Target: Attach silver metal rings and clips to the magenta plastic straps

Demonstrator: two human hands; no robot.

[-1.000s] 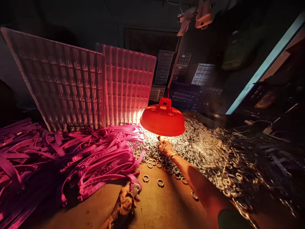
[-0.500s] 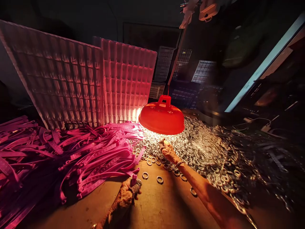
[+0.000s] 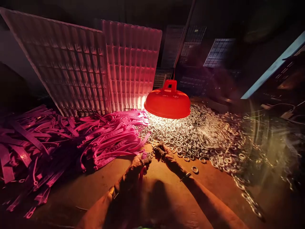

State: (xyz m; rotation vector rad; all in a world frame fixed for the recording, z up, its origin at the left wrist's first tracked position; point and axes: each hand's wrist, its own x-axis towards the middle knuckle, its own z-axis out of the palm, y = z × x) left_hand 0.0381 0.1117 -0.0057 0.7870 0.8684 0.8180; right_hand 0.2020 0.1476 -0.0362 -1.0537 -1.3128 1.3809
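My left hand is closed on a pink strap, whose end shows above the fingers while part of it hangs below. Close by on the right, my right hand pinches what looks like a metal ring at its fingertips. The two hands are nearly touching, low over the brown tabletop. Dark coverings show on some fingers of both hands. Just beyond them spreads a heap of metal rings. On the left lies a pile of pink straps.
A lit red lamp hangs low over the rings. Two ribbed translucent panels stand upright behind the straps. One loose ring lies near my right wrist. At the right edge, a chain of rings trails forward; beside it is a blur.
My right hand has come back from the ring heap toward my left hand, with what looks like a ring. My left hand has risen slightly with the strap. The view has shifted.
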